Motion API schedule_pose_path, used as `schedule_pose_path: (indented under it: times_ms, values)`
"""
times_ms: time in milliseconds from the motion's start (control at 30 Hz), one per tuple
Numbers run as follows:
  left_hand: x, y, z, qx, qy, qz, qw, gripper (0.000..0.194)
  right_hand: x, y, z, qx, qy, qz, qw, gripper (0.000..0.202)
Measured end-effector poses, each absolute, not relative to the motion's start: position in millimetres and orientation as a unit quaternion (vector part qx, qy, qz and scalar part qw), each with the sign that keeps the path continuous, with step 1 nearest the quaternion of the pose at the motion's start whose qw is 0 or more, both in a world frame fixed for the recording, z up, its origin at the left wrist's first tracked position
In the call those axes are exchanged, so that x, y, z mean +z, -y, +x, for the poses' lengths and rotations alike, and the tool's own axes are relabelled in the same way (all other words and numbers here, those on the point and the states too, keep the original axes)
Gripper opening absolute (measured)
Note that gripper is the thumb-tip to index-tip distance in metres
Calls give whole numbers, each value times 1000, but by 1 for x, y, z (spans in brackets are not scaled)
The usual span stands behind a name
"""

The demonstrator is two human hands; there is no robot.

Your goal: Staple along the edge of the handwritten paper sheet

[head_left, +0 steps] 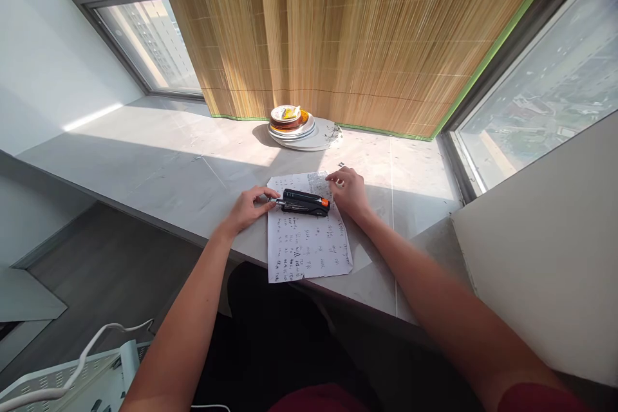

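The left hand (252,209) has its thumb and forefinger clamped on the metal end of a black stapler (305,203), which lies sideways on a handwritten sheet of paper (313,251) with its orange-marked end toward the right; the right hand (348,190) rests by the sheet's upper right edge, fingers curled and close to the thumb, though whether they pinch anything I cannot tell; the sheet lies on the grey ledge (183,161), its near edge overhanging the front; farther back, near the blind (347,38), a stack of dishes (292,135) sits on an oval plate (322,138), and its small top dish holds a yellow item (290,113); at lower left, a perforated pale basket (48,374) contains small dark things, too cut off to identify, while a white cable (85,355) passes over its rim.
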State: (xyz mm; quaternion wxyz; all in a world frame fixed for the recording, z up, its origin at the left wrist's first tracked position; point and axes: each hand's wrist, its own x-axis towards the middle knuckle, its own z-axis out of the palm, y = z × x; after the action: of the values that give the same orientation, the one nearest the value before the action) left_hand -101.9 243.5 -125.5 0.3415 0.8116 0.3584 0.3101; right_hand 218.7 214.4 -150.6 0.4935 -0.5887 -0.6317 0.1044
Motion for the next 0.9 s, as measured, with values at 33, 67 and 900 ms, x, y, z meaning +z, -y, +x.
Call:
schedule_pose_path:
  times_ms: [33,67,900]
  values:
    - [-126,-244,-102,308,-358,813,342,34,-150,-214,219,107,632,-589,493,25]
    - [-126,-244,-102,307,-356,813,343,34,-151,-214,219,108,631,-588,494,25]
    - [-129,-238,-100,388,-279,834,275,19,-132,-194,210,203,761,-391,475,31]
